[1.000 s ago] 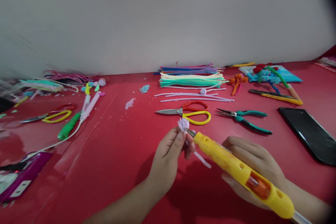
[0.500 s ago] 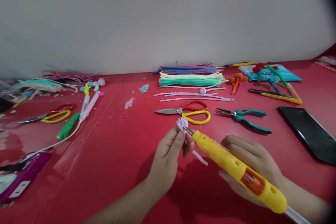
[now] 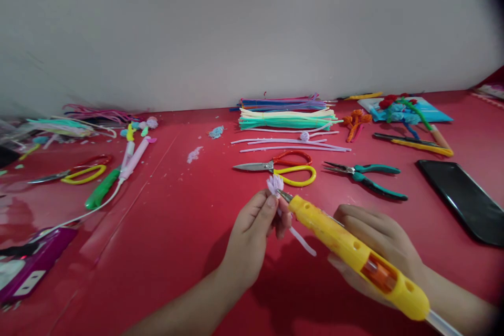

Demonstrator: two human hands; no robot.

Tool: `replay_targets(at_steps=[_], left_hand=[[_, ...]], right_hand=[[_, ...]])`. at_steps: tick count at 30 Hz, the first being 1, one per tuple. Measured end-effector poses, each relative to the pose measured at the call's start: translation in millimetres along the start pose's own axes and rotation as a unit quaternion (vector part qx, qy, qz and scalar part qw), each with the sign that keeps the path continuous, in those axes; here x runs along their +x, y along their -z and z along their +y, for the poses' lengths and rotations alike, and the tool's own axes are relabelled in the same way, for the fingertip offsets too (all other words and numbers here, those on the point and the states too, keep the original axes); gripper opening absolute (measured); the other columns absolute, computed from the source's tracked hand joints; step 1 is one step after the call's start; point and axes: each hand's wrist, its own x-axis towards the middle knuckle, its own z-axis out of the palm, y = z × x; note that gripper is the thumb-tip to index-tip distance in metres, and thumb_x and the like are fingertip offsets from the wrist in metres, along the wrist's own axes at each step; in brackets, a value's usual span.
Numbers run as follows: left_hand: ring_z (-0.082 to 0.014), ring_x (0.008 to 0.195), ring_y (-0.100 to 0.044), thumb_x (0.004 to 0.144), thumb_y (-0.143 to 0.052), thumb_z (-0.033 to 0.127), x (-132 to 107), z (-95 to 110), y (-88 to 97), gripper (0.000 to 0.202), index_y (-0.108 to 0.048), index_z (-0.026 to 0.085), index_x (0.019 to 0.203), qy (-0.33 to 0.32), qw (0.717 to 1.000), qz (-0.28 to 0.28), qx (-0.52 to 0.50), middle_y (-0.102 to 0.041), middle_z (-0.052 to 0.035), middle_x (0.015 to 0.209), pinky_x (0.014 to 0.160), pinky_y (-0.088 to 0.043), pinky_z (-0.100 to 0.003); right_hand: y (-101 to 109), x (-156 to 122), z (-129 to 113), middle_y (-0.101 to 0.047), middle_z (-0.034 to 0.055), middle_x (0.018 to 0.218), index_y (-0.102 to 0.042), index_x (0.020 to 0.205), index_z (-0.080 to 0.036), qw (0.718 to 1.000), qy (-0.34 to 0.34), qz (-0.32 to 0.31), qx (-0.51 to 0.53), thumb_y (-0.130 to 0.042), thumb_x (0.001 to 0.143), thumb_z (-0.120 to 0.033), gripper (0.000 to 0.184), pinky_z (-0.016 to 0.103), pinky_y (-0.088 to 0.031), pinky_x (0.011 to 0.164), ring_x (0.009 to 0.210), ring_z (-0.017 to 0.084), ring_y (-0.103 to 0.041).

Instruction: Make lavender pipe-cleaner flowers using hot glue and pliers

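Observation:
Between the thumb and fingers of my left hand [image 3: 254,228] is pinched a small lilac pipe-cleaner flower [image 3: 274,184]. Its stem end [image 3: 303,241] pokes out below, to the right of the fingers. My right hand [image 3: 381,241] is wrapped round a yellow hot glue gun [image 3: 346,241], partly hidden behind its body. A clear glue stick [image 3: 443,323] sticks out of the back end. The metal nozzle meets the flower just under its petals; whether glue is coming out is too small to see.
Beyond my hands lie scissors [image 3: 293,168], green-handled pliers [image 3: 364,176], lilac pipe cleaners [image 3: 295,149] and bundled ones [image 3: 287,119]. A black phone [image 3: 464,199] is at right. On the left are more scissors [image 3: 74,172], a pink glue gun [image 3: 134,160] with a white cord, and a purple power strip [image 3: 43,262].
The flower has turned slightly in my left fingers, and its stem end has swung a little down and right. My right hand keeps the glue gun's nozzle at the flower, almost unmoved.

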Motion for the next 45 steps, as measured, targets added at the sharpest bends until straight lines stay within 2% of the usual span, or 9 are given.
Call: replay_targets(at_steps=[17, 27, 32, 45], left_hand=[[-0.008, 0.057, -0.047, 0.093, -0.048, 0.027, 0.6, -1.2, -0.5, 0.022, -0.06, 0.018, 0.078, -0.004, 1.0, -0.008, 0.007, -0.059, 0.0015, 0.067, 0.053, -0.037, -0.02], [-0.0072, 0.057, -0.047, 0.093, -0.049, 0.027, 0.3, -1.6, -0.1, 0.022, -0.059, 0.017, 0.077, 0.001, 1.0, -0.013, -0.01, -0.058, 0.0017, 0.066, 0.053, -0.037, -0.02], [-0.0066, 0.057, -0.047, 0.093, -0.049, 0.026, 0.1, -1.2, 0.1, 0.022, -0.06, 0.017, 0.077, 0.006, 1.0, -0.006, -0.012, -0.058, 0.0022, 0.066, 0.054, -0.037, -0.019], [-0.0064, 0.057, -0.048, 0.092, -0.051, 0.028, 0.5, -0.5, 0.0, 0.021, -0.06, 0.017, 0.076, 0.008, 1.0, -0.005, -0.009, -0.058, 0.0019, 0.066, 0.053, -0.037, -0.019]], right_hand=[[-3.1, -4.0, 1.9, -0.038, -0.0021, 0.064, -0.035, 0.076, -0.023, 1.0, -0.016, -0.012, -0.005, -0.049, 0.08, -0.015, 0.017, 0.027, -0.028, 0.048, 0.052, 0.014, -0.036], [-2.4, -5.3, 2.7, -0.04, -0.0016, 0.065, -0.037, 0.075, -0.023, 1.0, -0.024, -0.016, -0.006, -0.048, 0.08, -0.012, 0.016, 0.028, -0.029, 0.049, 0.052, 0.014, -0.039], [-1.9, -2.8, 2.8, -0.038, -0.0034, 0.062, -0.035, 0.075, -0.024, 0.999, -0.005, -0.026, -0.022, -0.052, 0.078, -0.015, 0.02, 0.027, -0.029, 0.046, 0.05, 0.014, -0.037], [-0.6, -1.4, 1.4, -0.038, -0.0032, 0.063, -0.035, 0.076, -0.023, 0.999, -0.001, -0.032, -0.024, -0.054, 0.073, -0.008, 0.024, 0.026, -0.03, 0.047, 0.052, 0.013, -0.035]])
